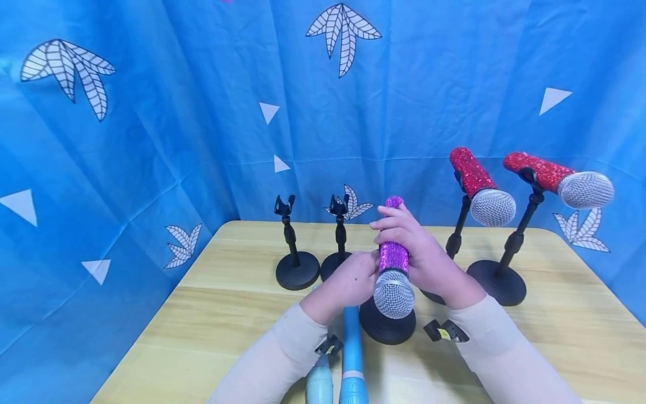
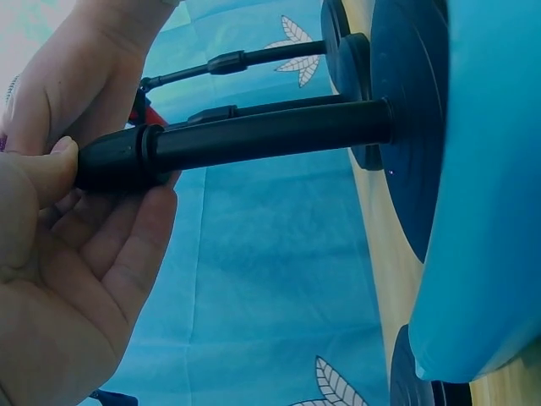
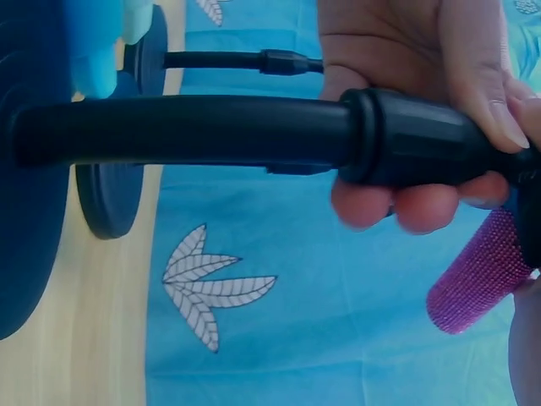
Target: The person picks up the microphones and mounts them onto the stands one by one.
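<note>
A purple glittery microphone (image 1: 393,256) with a silver mesh head sits atop a short black stand, its head tilted down toward me. My right hand (image 1: 429,252) holds the microphone's body from the right, fingers laid over it. My left hand (image 1: 350,280) is on the stand just below; in the left wrist view its thumb and fingers grip the black collar (image 2: 118,161) of the stand. The stand's straight pole (image 3: 194,131) runs down to a round base (image 1: 388,328) on the table. The purple handle (image 3: 482,275) also shows in the right wrist view, beyond the clip.
Two red glittery microphones (image 1: 471,171) rest on black stands to the right. Two more black stands (image 1: 298,269) with bare clips stand back left. A blue microphone (image 1: 353,353) and a pale turquoise one (image 1: 319,384) lie near the left forearm. A blue curtain (image 1: 429,84) hangs behind the wooden table (image 1: 202,314).
</note>
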Action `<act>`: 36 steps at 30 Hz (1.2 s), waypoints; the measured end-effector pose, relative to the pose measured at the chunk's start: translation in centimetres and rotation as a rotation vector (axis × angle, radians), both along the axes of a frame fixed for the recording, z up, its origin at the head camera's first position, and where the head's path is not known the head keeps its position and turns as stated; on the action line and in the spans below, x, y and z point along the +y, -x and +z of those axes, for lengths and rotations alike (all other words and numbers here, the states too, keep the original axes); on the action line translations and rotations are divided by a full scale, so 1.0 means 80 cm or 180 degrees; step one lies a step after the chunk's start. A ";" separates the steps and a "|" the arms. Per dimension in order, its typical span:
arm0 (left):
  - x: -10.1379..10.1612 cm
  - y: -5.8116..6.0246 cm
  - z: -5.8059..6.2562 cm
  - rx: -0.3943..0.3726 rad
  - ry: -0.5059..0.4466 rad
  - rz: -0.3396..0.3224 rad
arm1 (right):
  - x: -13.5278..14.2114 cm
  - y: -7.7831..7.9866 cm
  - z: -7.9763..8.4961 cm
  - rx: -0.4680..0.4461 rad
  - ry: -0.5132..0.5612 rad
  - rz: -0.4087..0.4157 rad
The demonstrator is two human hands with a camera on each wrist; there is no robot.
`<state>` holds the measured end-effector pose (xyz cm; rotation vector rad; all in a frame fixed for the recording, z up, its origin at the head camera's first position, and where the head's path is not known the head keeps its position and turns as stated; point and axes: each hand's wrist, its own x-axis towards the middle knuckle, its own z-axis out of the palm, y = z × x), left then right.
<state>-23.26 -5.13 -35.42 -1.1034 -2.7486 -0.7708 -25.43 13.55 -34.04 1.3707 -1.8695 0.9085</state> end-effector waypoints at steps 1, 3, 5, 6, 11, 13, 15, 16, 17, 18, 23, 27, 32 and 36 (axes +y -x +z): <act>0.000 0.000 0.000 -0.0013 -0.0008 0.0000 | 0.000 0.000 -0.001 0.0014 0.0001 -0.0015; 0.000 0.001 0.000 -0.0054 -0.0019 0.0003 | 0.000 0.000 -0.003 0.0035 0.0017 -0.0042; -0.001 0.001 0.000 -0.0101 -0.0030 -0.0007 | 0.000 -0.001 -0.005 0.0043 0.0041 -0.0052; -0.001 0.001 0.000 -0.0130 -0.0037 -0.0012 | 0.000 -0.001 -0.005 0.0051 0.0051 -0.0047; -0.003 0.002 -0.002 -0.0197 -0.0114 -0.0004 | 0.000 0.000 -0.006 0.0083 0.0072 -0.0039; -0.003 0.001 -0.005 -0.0199 -0.0153 0.0008 | 0.004 -0.004 -0.008 -0.0011 0.0009 -0.0158; -0.003 0.001 -0.008 -0.0219 -0.0208 0.0026 | 0.010 -0.010 -0.009 -0.0173 -0.0094 -0.0339; -0.004 0.000 -0.010 -0.0229 -0.0240 0.0030 | 0.014 -0.014 -0.009 -0.0263 -0.0151 -0.0439; -0.003 0.000 -0.010 -0.0236 -0.0268 0.0030 | 0.018 -0.017 -0.010 -0.0338 -0.0197 -0.0521; -0.003 0.000 -0.011 -0.0239 -0.0291 0.0029 | 0.022 -0.020 -0.010 -0.0416 -0.0227 -0.0582; -0.002 0.002 -0.009 -0.0323 -0.0407 0.0023 | 0.045 -0.032 -0.008 -0.0738 -0.0265 -0.0825; -0.002 0.001 -0.006 -0.0537 -0.0473 0.0056 | 0.059 -0.036 -0.004 -0.1144 -0.0331 -0.0984; -0.003 -0.002 -0.003 -0.0653 -0.0486 0.0084 | 0.065 -0.037 -0.004 -0.1748 -0.0769 -0.1121; -0.005 0.000 -0.004 -0.0607 -0.0474 -0.0003 | 0.059 -0.038 -0.023 -0.1836 -0.1402 -0.1087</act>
